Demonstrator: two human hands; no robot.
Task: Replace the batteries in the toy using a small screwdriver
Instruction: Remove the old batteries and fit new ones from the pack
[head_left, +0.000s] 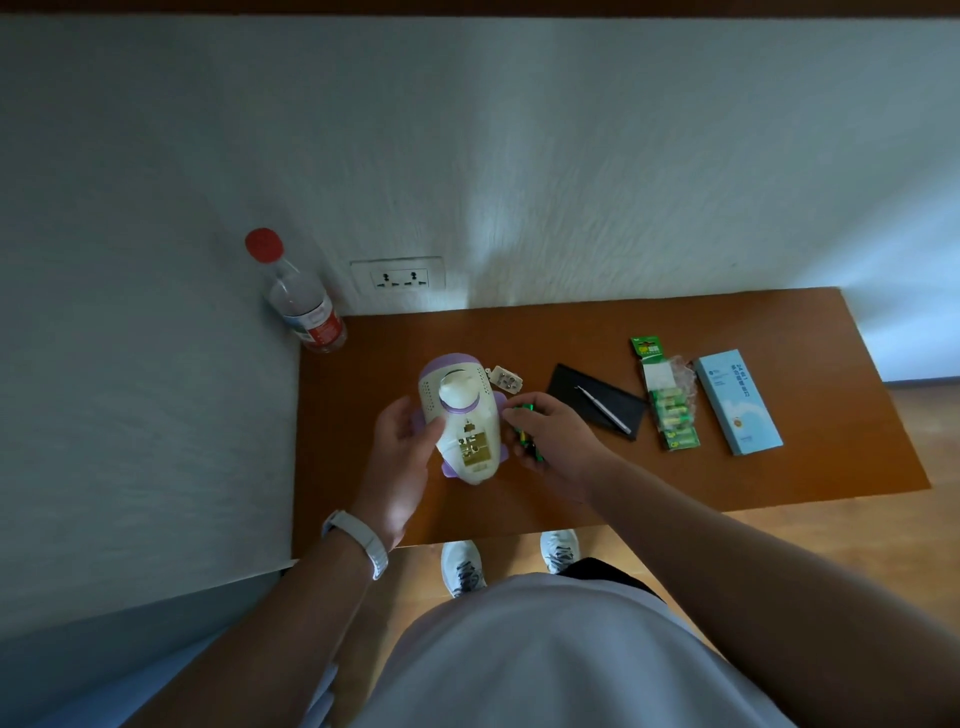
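A white back wall (519, 130) with a rough, streaked texture fills the upper half of the view and meets a second white side wall (130, 389) in a corner on the left. A dark brown band (467, 6) runs along the very top edge. A white double socket plate (398, 279) is set in the back wall just above a brown wooden table (467, 332), which stands pushed into the corner against both walls. Light wood-grain floor (924, 441) shows to the right of the table and beneath its near edge. The room is dim, with a paler patch of light on the back wall just above the table.
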